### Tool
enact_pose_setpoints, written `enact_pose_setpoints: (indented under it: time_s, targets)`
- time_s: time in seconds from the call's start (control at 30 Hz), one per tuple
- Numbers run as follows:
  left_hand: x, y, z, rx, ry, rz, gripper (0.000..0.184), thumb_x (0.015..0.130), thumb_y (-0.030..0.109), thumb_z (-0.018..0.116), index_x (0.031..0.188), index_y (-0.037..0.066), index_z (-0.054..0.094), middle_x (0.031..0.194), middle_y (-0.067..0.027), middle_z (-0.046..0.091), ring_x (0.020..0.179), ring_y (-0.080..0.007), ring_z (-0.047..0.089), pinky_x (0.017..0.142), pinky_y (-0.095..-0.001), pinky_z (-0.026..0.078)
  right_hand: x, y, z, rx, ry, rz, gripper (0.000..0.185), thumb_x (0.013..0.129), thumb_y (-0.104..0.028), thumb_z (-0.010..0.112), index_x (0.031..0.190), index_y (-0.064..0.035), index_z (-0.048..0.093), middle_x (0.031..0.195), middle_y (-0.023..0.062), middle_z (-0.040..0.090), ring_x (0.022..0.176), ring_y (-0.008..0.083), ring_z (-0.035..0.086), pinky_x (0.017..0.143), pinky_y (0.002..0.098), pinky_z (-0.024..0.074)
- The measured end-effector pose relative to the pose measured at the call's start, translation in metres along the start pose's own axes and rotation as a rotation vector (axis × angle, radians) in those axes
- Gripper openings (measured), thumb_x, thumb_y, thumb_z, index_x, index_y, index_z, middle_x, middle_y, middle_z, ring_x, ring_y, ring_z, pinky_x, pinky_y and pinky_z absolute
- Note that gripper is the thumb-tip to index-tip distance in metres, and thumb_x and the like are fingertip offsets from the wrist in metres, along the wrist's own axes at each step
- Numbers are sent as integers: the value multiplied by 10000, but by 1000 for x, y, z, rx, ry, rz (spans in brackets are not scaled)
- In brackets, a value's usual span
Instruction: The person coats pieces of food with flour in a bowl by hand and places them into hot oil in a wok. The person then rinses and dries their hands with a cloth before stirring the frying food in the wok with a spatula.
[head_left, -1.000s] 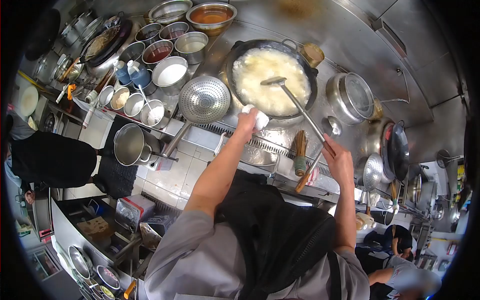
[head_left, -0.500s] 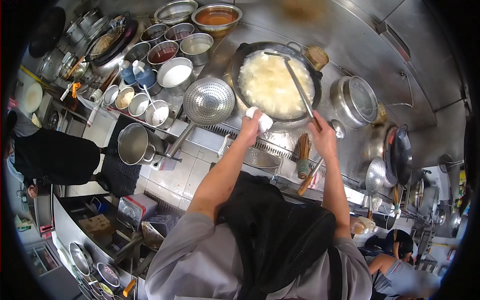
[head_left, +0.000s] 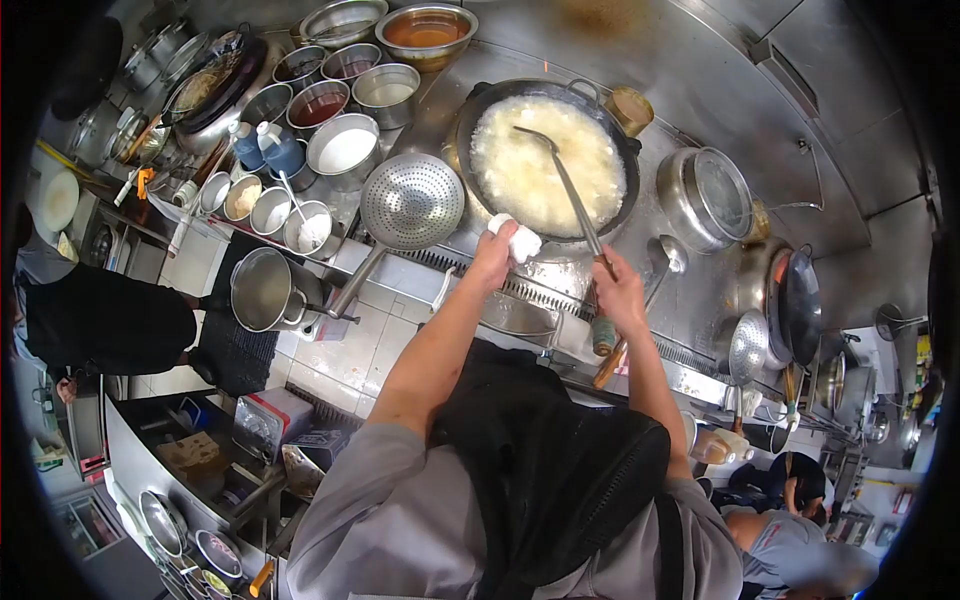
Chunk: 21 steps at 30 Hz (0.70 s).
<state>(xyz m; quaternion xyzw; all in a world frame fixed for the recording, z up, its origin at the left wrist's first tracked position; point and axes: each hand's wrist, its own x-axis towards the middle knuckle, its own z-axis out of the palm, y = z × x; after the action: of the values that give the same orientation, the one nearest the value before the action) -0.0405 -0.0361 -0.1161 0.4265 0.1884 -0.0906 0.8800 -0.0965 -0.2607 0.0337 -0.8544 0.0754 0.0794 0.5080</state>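
A large black wok [head_left: 632, 190] holds foaming, pale yellow contents [head_left: 510, 185]. My left hand [head_left: 492, 256] grips a folded white cloth [head_left: 522, 243] at the wok's near edge. The fingers of my right hand [head_left: 619, 292] are wrapped round the handle of a long metal utensil [head_left: 573, 192], whose head dips into the foam near the wok's middle. Left of the wok rests a perforated strainer [head_left: 412, 202]. A metal ladle [head_left: 673, 256] and a green-bound brush [head_left: 603, 336] lie close to my right hand.
Seasoning bowls [head_left: 343, 146] and squeeze bottles [head_left: 281, 148] stand at the left. Lidded pots [head_left: 703, 200] are right of the wok. An empty deep pot [head_left: 261, 289] stands below the bowls. One person [head_left: 105, 315] is at far left; others [head_left: 795, 485] are at lower right.
The utensil's head has swept from the near middle to the wok's far side and partly back. My right hand has moved left with it. My left hand stays at the near edge.
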Motion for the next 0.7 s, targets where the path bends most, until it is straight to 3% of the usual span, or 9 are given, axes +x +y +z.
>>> enact_pose_setpoints:
  time_s: [0.1, 0.23, 0.33, 0.43, 0.63, 0.7]
  targets:
    - [-6, 4, 6, -67, -8, 13, 289, 1014, 265, 531, 1148, 10, 559, 1020, -131, 686, 876, -243, 693, 652, -373, 552, -11, 15, -23, 141, 54, -64, 475, 963, -202, 668, 1394, -23, 578, 796, -11, 623, 620, 57, 497, 531, 257, 425]
    - [-9, 3, 13, -118, -6, 4, 285, 1007, 258, 541, 1156, 16, 550, 1026, -132, 681, 893, -251, 694, 645, -375, 561, 10, 18, -30, -208, 236, -311, 453, 955, -215, 669, 1369, -43, 597, 940, 129, 747, 773, 203, 697, 700, 348, 539]
    - [-10, 0, 18, -140, -30, -8, 279, 1010, 258, 548, 1157, 21, 547, 1034, -128, 679, 911, -254, 697, 634, -391, 575, 31, 6, -9, -331, 190, -359, 446, 947, -196, 657, 1362, -46, 593, 1045, 228, 729, 929, 356, 729, 829, 418, 551]
    - [-12, -1, 14, -129, -79, 9, 296, 1025, 308, 550, 1167, 49, 551, 1035, -113, 680, 910, -249, 697, 630, -391, 579, 27, 8, 15, -370, 108, -397, 431, 940, -168, 642, 1355, -63, 600, 1044, 255, 710, 956, 432, 691, 841, 464, 548]
    - [-26, 7, 31, 5, 121, -58, 357, 1033, 398, 543, 1200, 83, 555, 1093, -107, 665, 931, -260, 691, 699, -422, 614, -14, 39, -1, -524, 148, -474, 460, 912, -157, 662, 1368, -129, 607, 990, 213, 706, 888, 426, 680, 782, 499, 541]
    - [-25, 7, 34, 22, 147, -70, 366, 1021, 379, 571, 1180, 51, 556, 1087, -130, 658, 943, -258, 691, 724, -438, 626, -29, 37, -12, -567, 159, -472, 470, 909, -158, 669, 1375, -160, 608, 972, 195, 702, 869, 411, 680, 766, 494, 541]
